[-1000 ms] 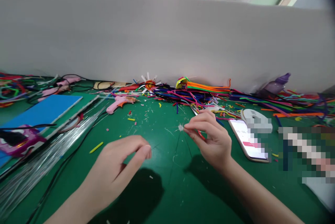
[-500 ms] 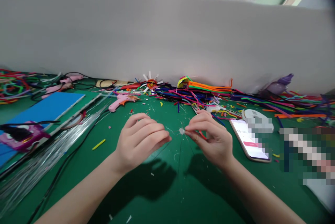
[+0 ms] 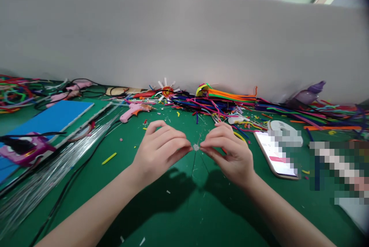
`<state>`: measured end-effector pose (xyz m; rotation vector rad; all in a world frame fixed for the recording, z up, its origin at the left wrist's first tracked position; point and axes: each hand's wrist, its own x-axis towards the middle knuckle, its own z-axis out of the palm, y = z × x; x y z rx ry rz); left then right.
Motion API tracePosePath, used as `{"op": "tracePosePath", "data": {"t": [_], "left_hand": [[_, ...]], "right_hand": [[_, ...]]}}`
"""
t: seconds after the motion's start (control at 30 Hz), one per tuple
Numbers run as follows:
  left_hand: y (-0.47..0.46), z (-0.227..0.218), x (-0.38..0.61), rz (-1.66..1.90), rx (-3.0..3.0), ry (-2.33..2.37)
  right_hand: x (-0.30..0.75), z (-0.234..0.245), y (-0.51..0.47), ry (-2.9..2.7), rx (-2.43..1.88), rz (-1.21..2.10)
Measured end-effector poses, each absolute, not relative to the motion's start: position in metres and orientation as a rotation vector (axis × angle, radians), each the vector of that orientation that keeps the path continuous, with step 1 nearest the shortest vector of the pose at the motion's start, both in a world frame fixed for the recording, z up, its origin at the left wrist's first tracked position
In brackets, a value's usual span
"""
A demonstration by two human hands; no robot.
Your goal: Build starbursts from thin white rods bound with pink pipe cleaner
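A small whitish, see-through clump (image 3: 196,147) is held above the green table, with thin dark strands running down from it. My right hand (image 3: 230,152) pinches the clump's right side between thumb and forefinger, its other fingers curled. From the other side, my left hand (image 3: 161,147) brings its thumb and forefinger together at the clump's left edge; whether those tips grip the clump or a strand of it is too small to tell. What exactly the clump is cannot be made out. Both hands cast shadows on the table below.
A pink glue gun (image 3: 134,112), a yellow stick (image 3: 109,158), clear strips (image 3: 63,162) and a blue board (image 3: 54,118) lie to the left. Pipe cleaners (image 3: 230,96) line the white partition (image 3: 184,39). A phone (image 3: 273,154) and a tape roll (image 3: 281,129) lie right.
My left hand has moved right, its fingertips now meeting at the clump. The right hand and clump have shifted slightly left.
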<state>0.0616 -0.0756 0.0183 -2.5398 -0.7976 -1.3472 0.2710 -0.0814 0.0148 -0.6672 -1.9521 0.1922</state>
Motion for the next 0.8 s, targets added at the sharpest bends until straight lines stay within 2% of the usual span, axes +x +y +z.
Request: {"op": "tracePosePath", "data": {"t": [0.2, 0.8], "left_hand": [[-0.0756, 0.0183, 0.0606, -1.374, -2.754, -0.841], [-0.0735, 0.0261, 0.066, -1.518, -2.833, -0.825]], "right_hand": [[0.2707, 0.0128, -0.0796, -1.971, -0.648, 0.19], [0.2734, 0.0179, -0.0785, -1.981, -0.681, 0.224]]}}
